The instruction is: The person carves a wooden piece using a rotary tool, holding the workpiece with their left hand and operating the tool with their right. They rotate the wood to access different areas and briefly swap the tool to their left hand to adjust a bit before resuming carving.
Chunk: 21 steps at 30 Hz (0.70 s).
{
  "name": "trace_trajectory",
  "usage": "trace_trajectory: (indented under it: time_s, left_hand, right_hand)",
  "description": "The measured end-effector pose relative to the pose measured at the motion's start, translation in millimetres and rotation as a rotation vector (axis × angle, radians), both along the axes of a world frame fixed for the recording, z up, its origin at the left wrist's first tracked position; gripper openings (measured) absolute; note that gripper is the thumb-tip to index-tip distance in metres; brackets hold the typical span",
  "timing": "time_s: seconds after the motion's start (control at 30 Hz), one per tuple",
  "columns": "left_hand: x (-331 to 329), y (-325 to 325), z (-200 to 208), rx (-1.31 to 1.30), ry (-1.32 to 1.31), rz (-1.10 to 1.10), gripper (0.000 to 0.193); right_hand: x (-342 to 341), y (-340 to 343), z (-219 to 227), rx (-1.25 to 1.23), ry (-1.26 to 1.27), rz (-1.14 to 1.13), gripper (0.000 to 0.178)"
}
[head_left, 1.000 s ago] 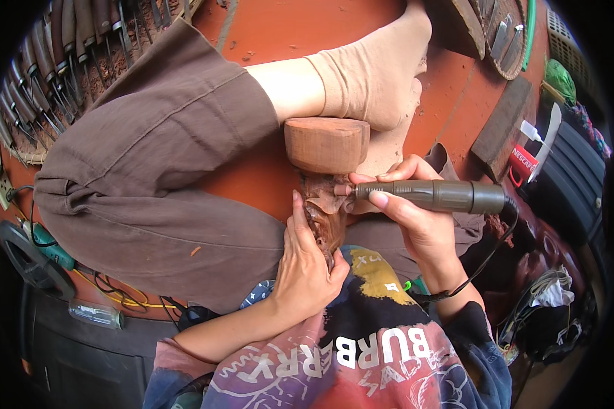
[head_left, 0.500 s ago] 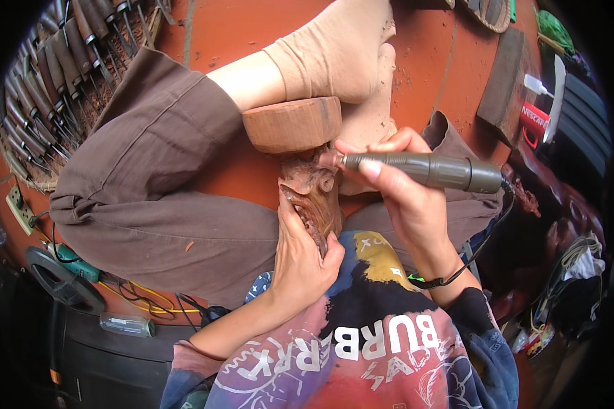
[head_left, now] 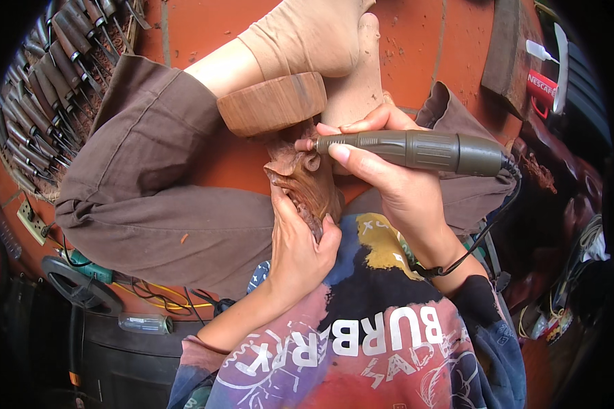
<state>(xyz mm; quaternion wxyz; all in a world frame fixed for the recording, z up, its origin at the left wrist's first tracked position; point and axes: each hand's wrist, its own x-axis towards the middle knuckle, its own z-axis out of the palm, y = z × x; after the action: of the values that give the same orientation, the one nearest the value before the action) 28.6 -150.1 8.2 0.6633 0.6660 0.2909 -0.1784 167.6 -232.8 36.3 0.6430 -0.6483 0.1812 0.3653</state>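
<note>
A carved wooden figure with a thick rounded wooden base lies tilted between my crossed legs, its base toward my feet. My left hand is wrapped round the figure's near end. My right hand grips a dark olive rotary tool like a pen. The tool's small reddish-brown tip meets or hovers right over the carving at its narrow part below the base; contact cannot be made out. A black cord runs from the tool's back end past my right wrist.
Several wooden-handled carving chisels fill a round tray at the far left. A dark wood block and a red mug stand at the right. Lower left are a power strip, a clear bottle and yellow cable. Wood crumbs dot the red tiles.
The figure and its base have shifted slightly left and tipped a little. My right hand and the tool have moved left and slightly up in the view with it. Both grips stay the same.
</note>
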Motion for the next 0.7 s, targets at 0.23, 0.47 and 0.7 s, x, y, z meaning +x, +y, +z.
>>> trace_trajectory:
  time_s: [0.23, 0.47, 0.7]
  left_hand:
    - [-1, -2, -2, -0.008, -0.001, 0.041, 0.080]
    - [-5, -1, 0, -0.029, -0.009, 0.032, 0.087]
    - [-16, 30, -21, -0.887, 0.051, 0.353, 0.092]
  right_hand:
    - [-7, -9, -3, 0.073, -0.085, 0.126, 0.015]
    - [-11, -8, -3, 0.107, -0.102, 0.044, 0.017]
    - [-9, -27, 10, 0.144, -0.174, -0.125, 0.013]
